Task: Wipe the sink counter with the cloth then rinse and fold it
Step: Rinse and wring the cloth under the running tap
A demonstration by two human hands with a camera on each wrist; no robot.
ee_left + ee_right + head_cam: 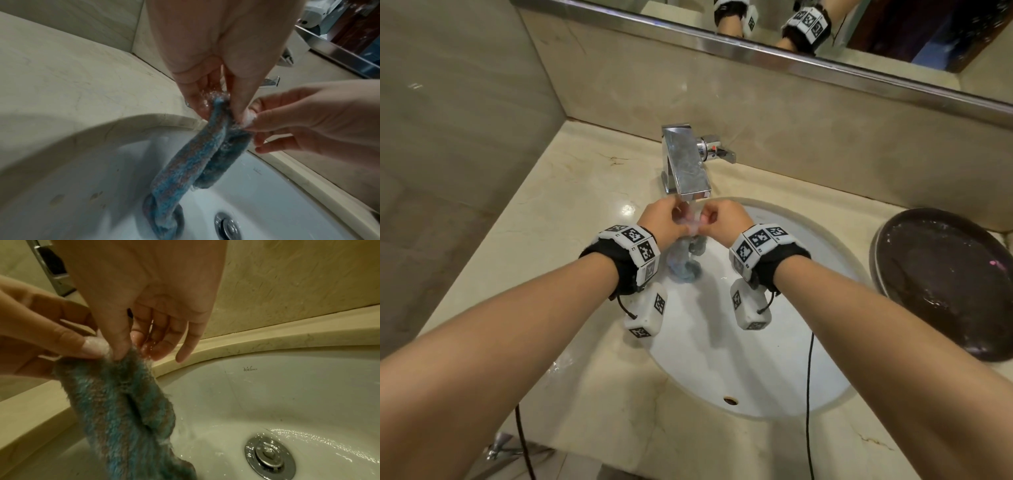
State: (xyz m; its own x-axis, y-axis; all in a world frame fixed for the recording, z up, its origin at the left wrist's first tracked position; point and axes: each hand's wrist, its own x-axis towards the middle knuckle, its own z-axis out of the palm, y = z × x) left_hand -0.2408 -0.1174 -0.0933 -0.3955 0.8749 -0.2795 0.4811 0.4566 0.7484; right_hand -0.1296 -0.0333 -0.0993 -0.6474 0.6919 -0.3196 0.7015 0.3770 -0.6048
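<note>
A wet blue-and-grey cloth (pixel 683 265) hangs down into the white sink (pixel 774 370), its lower end bunched on the basin floor. Both hands hold its top edge under the chrome faucet (pixel 686 164), where water runs over it. My left hand (pixel 677 219) pinches the left part of the edge; in the left wrist view the left hand (pixel 218 104) has thumb and fingers on the cloth (pixel 193 155). My right hand (pixel 711 217) pinches the right part; in the right wrist view the right hand (pixel 125 352) grips the cloth (pixel 123 402) between thumb and fingers.
The beige marble counter (pixel 571 219) surrounds the sink, with walls at the left and back. A dark round tray (pixel 945 284), wet, sits on the counter at the right. The chrome drain (pixel 267 456) lies in the basin, with water flowing over it. A mirror (pixel 825 20) hangs above.
</note>
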